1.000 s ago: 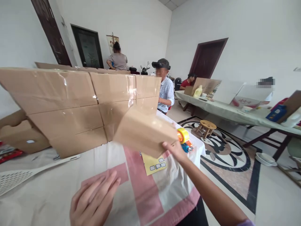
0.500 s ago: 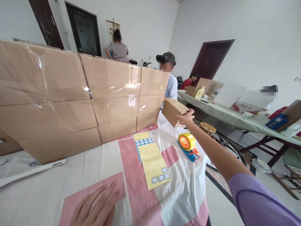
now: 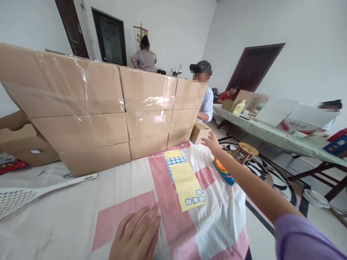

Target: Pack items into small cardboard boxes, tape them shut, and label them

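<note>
Right hand: grip released, fingers spread, fingertips at or just off the near face of the small box; contact cannot be confirmed. The box sits upright on the surface, at the far right end of the box wall, touching or just beside the wall's lowest row.

Progress, as judged from the layout: the small box appears placed, since it rests on the surface with no hand closed on it. The wall stands three rows high to the left of the box; only one small box fills the end position, so further stacking there looks left to do.

Pose: right arm nearly straight, reaching forward and away from the body, purple sleeve at the near end, palm facing down and toward the box. Left hand lies flat on the cloth near the body, palm down, fingers loosely together, holding nothing.

Under the right forearm: a tape dispenser, partly hidden by the arm. Left of it, between the two hands: yellow label sheets. Far left of the left hand: a white swatter.

Beyond the wall a seated person works; others sit farther off.
</note>
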`<state>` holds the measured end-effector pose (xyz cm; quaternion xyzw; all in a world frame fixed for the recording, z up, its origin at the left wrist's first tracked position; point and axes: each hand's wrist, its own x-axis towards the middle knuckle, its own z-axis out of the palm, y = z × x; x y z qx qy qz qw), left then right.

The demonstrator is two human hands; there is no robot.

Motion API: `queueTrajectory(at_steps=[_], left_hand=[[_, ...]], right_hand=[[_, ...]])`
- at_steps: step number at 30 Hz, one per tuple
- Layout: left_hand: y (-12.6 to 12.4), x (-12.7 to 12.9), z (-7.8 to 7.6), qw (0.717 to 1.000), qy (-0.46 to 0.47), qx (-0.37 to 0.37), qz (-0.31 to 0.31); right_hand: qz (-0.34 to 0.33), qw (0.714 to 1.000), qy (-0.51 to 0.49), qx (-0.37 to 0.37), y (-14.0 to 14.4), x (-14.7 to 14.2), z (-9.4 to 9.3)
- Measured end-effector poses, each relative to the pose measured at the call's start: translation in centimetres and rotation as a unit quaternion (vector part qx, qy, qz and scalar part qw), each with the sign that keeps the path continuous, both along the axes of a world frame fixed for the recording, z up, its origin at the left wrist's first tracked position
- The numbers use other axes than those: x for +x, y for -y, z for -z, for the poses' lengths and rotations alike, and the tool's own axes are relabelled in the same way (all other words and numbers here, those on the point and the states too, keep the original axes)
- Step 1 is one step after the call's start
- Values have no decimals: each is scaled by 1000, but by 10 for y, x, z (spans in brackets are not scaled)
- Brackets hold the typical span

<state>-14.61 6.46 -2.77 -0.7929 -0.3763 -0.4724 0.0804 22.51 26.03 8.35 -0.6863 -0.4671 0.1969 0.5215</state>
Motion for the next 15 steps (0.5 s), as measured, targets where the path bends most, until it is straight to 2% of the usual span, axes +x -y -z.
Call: queueTrajectory(at_steps=[2,4,5,7,9,11,13,15], left_hand=[[2,-24,-16,999,18,24,-33],[-1,-56,-32,996,43,5,-79],[-7,-74,-39,987,92,-26,-126],[-28,-114,-50,948,189,-96,-239],[-65,-160,-58,930,199,-114,-288],[-113,-208,-67,914,209,-73,-341],[-164,-252,-77,911,148,-30,-383],[-211,-283,-87,912,109,-41,-394]], right_hand=[[-55,998,26,-19,57,-11,26],[-153,969,194,-15,119,-18,63],[-182,946,267,-14,148,-18,83],[-189,916,353,2,191,-15,120],[-196,883,426,36,211,-10,149],[-215,847,479,83,211,-7,168],[-210,832,501,114,204,-7,176],[-191,832,506,125,198,-7,179]])
